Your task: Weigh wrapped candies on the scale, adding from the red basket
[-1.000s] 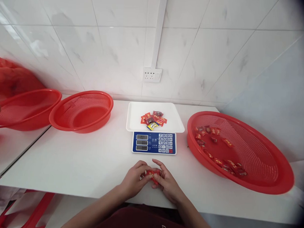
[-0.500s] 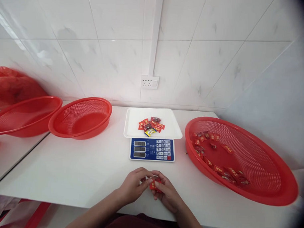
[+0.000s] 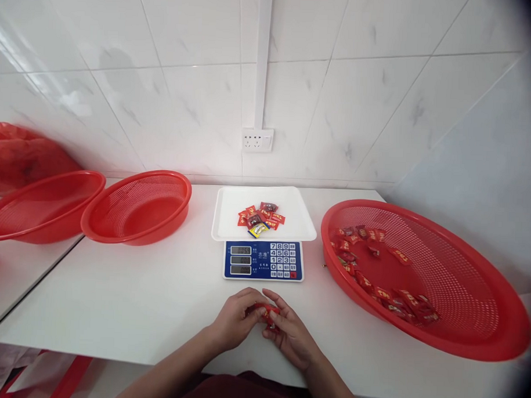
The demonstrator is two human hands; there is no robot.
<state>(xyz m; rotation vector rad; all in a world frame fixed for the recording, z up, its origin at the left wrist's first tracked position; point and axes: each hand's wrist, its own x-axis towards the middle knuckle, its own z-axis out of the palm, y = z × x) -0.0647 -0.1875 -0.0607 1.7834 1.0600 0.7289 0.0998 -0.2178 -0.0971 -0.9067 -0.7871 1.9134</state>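
Note:
Low in front of me, my left hand and my right hand meet over small red wrapped candies. Both hands are closed on them; how many there are is partly hidden by the fingers. Just beyond my hands stands a blue-and-white digital scale. On its white tray lies a small heap of wrapped candies, mostly red, with a yellow-and-blue one at the front. More red candies lie in the large red mesh basket to the right.
Two other red mesh baskets stand on the left, with a red plastic bag behind them. A gap runs between two white tabletops. A tiled wall with a socket closes off the back.
The candies in my hands have been shifted, and my right fingers have spread slightly. My view has tilted a little; the heap on the scale looks the same.

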